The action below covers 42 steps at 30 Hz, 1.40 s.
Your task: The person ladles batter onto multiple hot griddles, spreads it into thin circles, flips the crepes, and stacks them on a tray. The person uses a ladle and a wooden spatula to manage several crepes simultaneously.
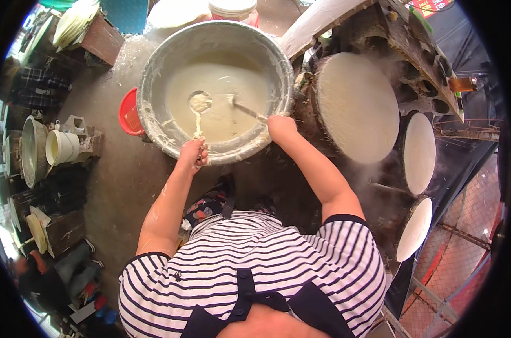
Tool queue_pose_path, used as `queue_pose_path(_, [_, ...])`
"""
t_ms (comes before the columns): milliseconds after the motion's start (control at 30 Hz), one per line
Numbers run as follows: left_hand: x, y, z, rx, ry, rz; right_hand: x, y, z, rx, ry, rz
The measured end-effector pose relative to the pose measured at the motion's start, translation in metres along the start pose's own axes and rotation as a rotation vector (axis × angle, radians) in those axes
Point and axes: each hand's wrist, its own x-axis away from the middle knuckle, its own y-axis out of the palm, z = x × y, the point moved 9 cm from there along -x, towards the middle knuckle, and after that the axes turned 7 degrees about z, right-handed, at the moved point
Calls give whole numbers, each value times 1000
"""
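Here we grip a ladle point(199, 112) in our left hand point(192, 153), fingers curled tight round its batter-coated handle, its round bowl dipped in the pale batter point(221, 96). Our right hand point(281, 127) is closed round a second utensil point(245, 110) whose end sits in the same batter. Both work inside the big metal basin point(154, 73), far from us at centre. To the right, three white cloth-covered steamer rounds point(357, 107) give off steam. Left of the basin sits a red bucket point(128, 112), with a white bucket point(61, 147) further left.
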Motion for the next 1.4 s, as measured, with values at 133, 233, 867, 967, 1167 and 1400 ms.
queue_pose_path(133, [-61,-1,2,-381,144,123,0,-16,-1,-210,122,-17])
queue_pose_path(233, [-106,15,-13,-614,244,143,2,8,21,-193,328,-53])
queue_pose_path(867, [118,111,73,192,36,-501,153,-176,7,-189,205,282])
queue_pose_path(967, [210,114,134,114,377,-581,202,-269,1,-172,122,621])
queue_pose_path(1167, [248,76,152,51,496,-477,245,-266,5,-49,-14,1032])
queue_pose_path(1400, [163,52,42,69,-366,-696,288,-160,11,-121,197,1163])
